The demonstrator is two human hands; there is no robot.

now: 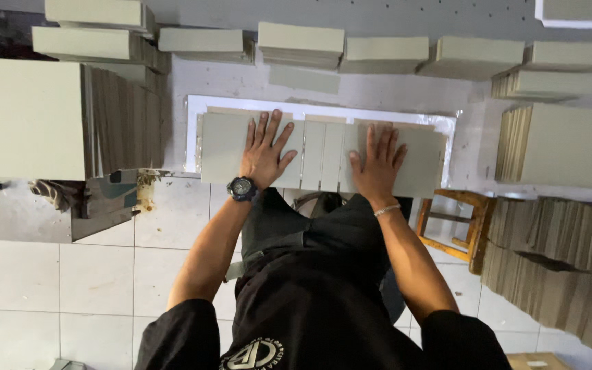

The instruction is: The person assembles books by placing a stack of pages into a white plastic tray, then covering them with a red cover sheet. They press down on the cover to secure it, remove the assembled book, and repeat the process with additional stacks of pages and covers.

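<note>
A row of grey board panels [323, 156] lies flat on a white sheet [194, 130] at the near edge of the worktable [392, 92], its long axis running left to right across the view. It comprises 2 wide panels at the ends and 2 narrow strips between them, their seams running away from the person. The left hand [263, 152] presses flat on the left wide panel, fingers spread and gripping nothing. The right hand [378, 163] lies just as flat and open on the right wide panel. Tall stacks of grey boards [25, 116] stand to the left, more stacks [570, 144] to the right, and smaller piles [301, 42] line the far side. A wooden stool [455, 226] stands on the tiled floor.
</note>
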